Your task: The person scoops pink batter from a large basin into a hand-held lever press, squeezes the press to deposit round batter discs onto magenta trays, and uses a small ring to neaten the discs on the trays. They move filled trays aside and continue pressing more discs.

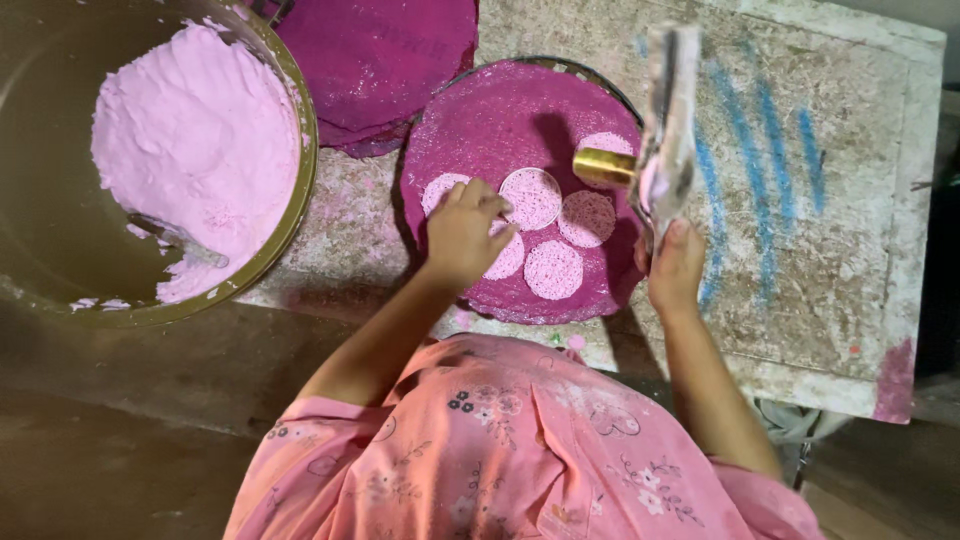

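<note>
**Pressing pink discs onto the magenta tray**

The left hand (462,235) has its fingers curled together, fingertips on a pink disc (503,255) among six on the round magenta tray (470,120) near the bench's front edge. The right hand (676,268) is clamped on a clear bag with a brass nozzle (603,166), held over the tray. A light, even touch seems best, with the nozzle held clear of the discs. At the bench's left corner sits a bowl (292,215) of pink paste (195,140); spare mats (375,60) lie behind.
</note>
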